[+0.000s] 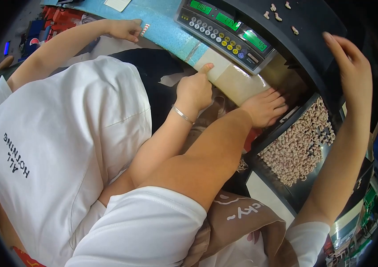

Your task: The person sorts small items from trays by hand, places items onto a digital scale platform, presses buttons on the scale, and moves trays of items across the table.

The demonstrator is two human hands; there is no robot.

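Note:
My left hand (pixel 266 107) lies palm down on the pale table edge in front of the scale, fingers spread and holding nothing that I can see. Raised at the right, my right hand (pixel 351 60) is above the black weighing pan (pixel 304 49), its fingers stretched out and no object visible in it. Several small, pale pink, curled pieces (pixel 278 17) lie on that pan; their kind is unclear. Below my hands, a dark tray (pixel 293 193) holds a heap of similar pieces (pixel 293 147). The digital counting scale (pixel 224 33) shows lit green readouts.
A co-worker in a white shirt (pixel 64 133) stands close at the left. One of their hands (pixel 195 89) points toward the table; the other (pixel 124 30) rests farther along the blue table top (pixel 162 26). My brown apron (pixel 242 222) hangs in front.

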